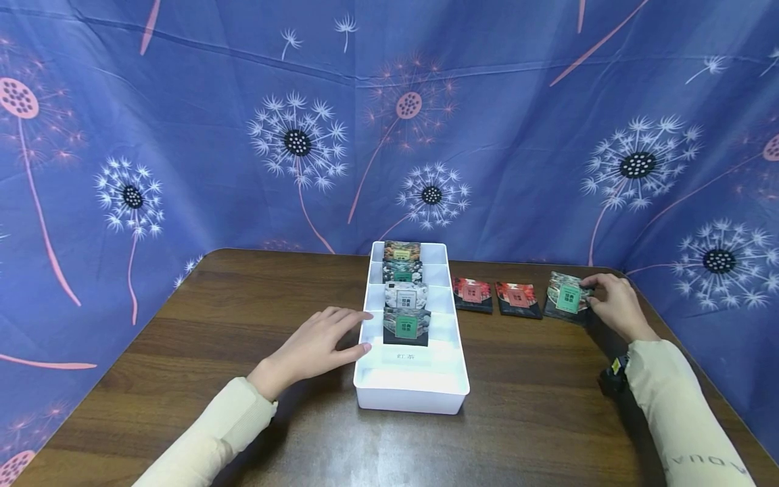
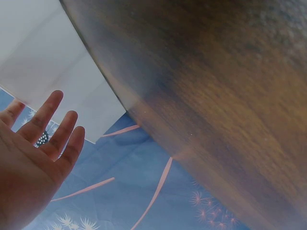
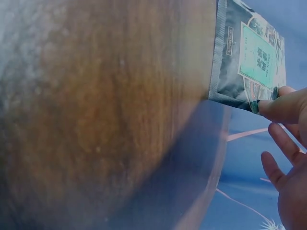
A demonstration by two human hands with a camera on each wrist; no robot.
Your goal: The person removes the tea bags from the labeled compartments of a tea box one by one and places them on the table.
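My right hand (image 1: 617, 310) pinches the right edge of a tea bag packet (image 1: 563, 297) with a green label, at the table's right side. The right wrist view shows thumb and finger on a corner of this dark foil packet (image 3: 254, 60), whose bottom edge is at the tabletop. My left hand (image 1: 316, 343) lies along the left side of a white divided box (image 1: 409, 400), fingers extended and fingertips right at its rim. Inside the box stand several tea packets in a column: a yellow-labelled one (image 1: 402, 253), green-labelled ones (image 1: 406, 327) and a white-labelled one (image 1: 406, 296).
Two red tea packets (image 1: 473, 294) (image 1: 518, 299) lie between the box and the right hand. The front compartment bears a printed label (image 1: 406, 356). A brown wooden table (image 1: 201, 338) carries everything, with a blue dandelion-print cloth (image 1: 213, 135) hanging behind.
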